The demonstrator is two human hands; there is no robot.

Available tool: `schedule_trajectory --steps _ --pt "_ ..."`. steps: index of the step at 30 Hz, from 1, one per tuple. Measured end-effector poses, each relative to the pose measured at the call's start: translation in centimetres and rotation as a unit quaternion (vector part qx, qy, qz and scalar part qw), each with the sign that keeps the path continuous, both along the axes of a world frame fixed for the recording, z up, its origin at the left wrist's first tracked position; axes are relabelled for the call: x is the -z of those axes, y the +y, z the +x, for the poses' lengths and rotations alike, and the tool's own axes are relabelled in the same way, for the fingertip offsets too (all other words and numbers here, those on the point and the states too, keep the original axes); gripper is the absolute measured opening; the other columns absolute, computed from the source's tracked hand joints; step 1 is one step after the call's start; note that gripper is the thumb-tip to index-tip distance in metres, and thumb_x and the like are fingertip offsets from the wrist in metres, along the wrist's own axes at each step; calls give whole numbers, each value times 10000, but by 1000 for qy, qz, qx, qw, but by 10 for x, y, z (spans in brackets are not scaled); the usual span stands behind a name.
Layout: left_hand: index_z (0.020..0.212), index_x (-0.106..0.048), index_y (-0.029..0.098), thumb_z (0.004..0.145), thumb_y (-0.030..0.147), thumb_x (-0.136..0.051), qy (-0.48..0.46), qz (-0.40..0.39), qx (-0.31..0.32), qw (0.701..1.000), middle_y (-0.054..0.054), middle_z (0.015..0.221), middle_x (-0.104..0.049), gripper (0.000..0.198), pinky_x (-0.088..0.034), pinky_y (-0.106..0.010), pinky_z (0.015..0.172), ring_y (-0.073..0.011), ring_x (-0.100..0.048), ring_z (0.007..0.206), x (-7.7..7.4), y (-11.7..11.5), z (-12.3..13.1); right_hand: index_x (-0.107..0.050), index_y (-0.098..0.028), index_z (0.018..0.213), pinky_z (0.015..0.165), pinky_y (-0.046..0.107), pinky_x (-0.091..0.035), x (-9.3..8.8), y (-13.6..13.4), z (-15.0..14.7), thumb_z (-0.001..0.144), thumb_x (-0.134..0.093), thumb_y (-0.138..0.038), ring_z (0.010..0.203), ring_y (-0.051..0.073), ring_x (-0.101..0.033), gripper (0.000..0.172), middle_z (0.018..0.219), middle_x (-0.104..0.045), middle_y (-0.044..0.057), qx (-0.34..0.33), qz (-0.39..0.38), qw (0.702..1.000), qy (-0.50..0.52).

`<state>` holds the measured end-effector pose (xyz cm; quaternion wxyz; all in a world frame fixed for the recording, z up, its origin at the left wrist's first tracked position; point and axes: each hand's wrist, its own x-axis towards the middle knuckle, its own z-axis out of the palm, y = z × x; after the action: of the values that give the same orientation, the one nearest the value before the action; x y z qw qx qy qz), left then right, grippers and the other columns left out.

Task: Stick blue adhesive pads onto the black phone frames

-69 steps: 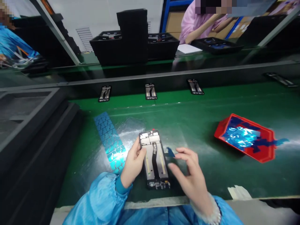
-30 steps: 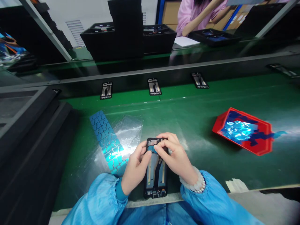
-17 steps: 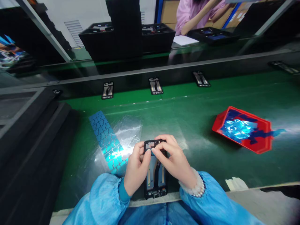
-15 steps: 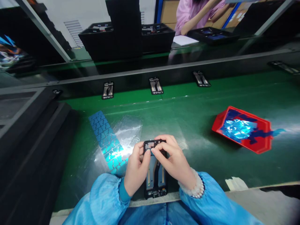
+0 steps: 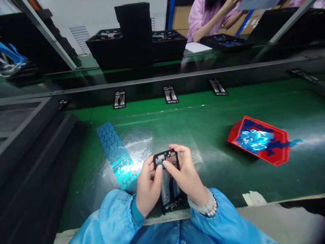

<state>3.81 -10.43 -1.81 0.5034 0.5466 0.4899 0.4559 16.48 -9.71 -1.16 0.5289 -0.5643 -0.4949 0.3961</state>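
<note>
A black phone frame (image 5: 165, 191) with its inner side up is tilted between my hands, its top end raised above the table's front edge. My left hand (image 5: 149, 184) grips its left side, thumb lying on the upper part. From the right side my right hand (image 5: 186, 173) holds it, fingers behind the top corner and thumb pressed on the upper inner area beside the left thumb. What lies beneath the thumbs is hidden. Left of my hands lies a blue sheet of die-cut stickers (image 5: 114, 149) on clear plastic film (image 5: 141, 139).
A red bin (image 5: 275, 157) with crumpled blue film stands at the right. Several phone frames (image 5: 171, 95) lie along the green belt (image 5: 142, 103) at the back. Black trays (image 5: 33, 162) are stacked at the left. Across the line, a person in pink sleeves (image 5: 203, 20) works.
My right fingers have left their pinch over the frame's upper part and now wrap its right edge, thumb on top. The frame has turned and tilted slightly.
</note>
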Motion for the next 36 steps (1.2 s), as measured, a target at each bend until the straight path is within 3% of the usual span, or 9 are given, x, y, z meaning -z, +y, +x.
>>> schedule_trajectory --steps 3,5,8,12,20,23,26,30,36 --pt "1232 -483 202 918 313 -423 61 14 6 998 -70 1183 -637 338 -490 -293 896 -200 -588 1107 1 4 -5 -313 -225 1208 799 324 -493 -2 2 6 771 -517 -199 968 158 -558 482 1181 -470 103 -80 -15 997 1" --pt "1257 -498 196 929 319 -383 104 18 15 994 -69 1234 -607 369 -470 -320 934 -221 -546 1162 1 5 -8 -403 -209 1149 830 329 -476 -5 4 9 763 -529 -191 994 168 -538 406 1149 -475 94 -101 8 994 -48" --pt "1329 -437 191 933 301 -361 116 30 51 992 -70 1315 -543 418 -431 -341 988 -230 -492 1220 2 2 -10 -501 -198 907 807 320 -466 -10 7 11 727 -593 -203 933 174 -531 203 983 -496 53 -82 36 990 -111" --pt "1425 -249 192 898 252 -434 115 40 117 986 -88 1320 -532 562 -466 -350 946 -239 -546 1156 4 -2 -11 -476 -205 793 678 289 -464 -12 10 8 697 -647 -243 769 150 -517 200 845 -469 11 -35 7 991 -132" --pt "1450 -131 219 915 226 -383 130 26 145 980 -79 1193 -607 591 -502 -362 846 -182 -649 841 1 -5 -12 -448 -207 859 766 308 -458 -17 8 17 703 -615 -182 892 165 -501 230 958 -429 38 -109 17 980 -167" --pt "1445 -174 210 902 234 -412 105 7 135 985 -76 1166 -624 594 -506 -353 846 -184 -649 834 1 -3 -11 -461 -205 853 744 310 -471 -15 9 18 737 -588 -193 850 161 -513 172 910 -449 29 -106 8 981 -161" --pt "1426 -254 178 869 230 -469 58 -19 115 992 -79 1167 -629 599 -498 -337 879 -209 -629 958 2 3 -9 -485 -188 1018 808 342 -471 -9 6 15 813 -493 -163 961 181 -516 206 1015 -472 75 -77 58 977 -191" --pt "1406 -303 171 853 209 -480 31 -45 92 994 -63 1127 -653 582 -498 -330 895 -206 -612 1020 -2 8 -5 -524 -212 1121 882 422 -414 -8 -5 9 834 -527 -159 1045 229 -464 292 1072 -519 93 22 192 917 -348" --pt "1405 -303 166 863 222 -473 79 -31 77 993 -74 1133 -657 572 -492 -365 915 -226 -585 1094 -5 6 -4 -636 -204 872 803 367 -418 -19 -5 2 852 -531 -164 927 205 -507 114 863 -649 44 -16 265 858 -440"
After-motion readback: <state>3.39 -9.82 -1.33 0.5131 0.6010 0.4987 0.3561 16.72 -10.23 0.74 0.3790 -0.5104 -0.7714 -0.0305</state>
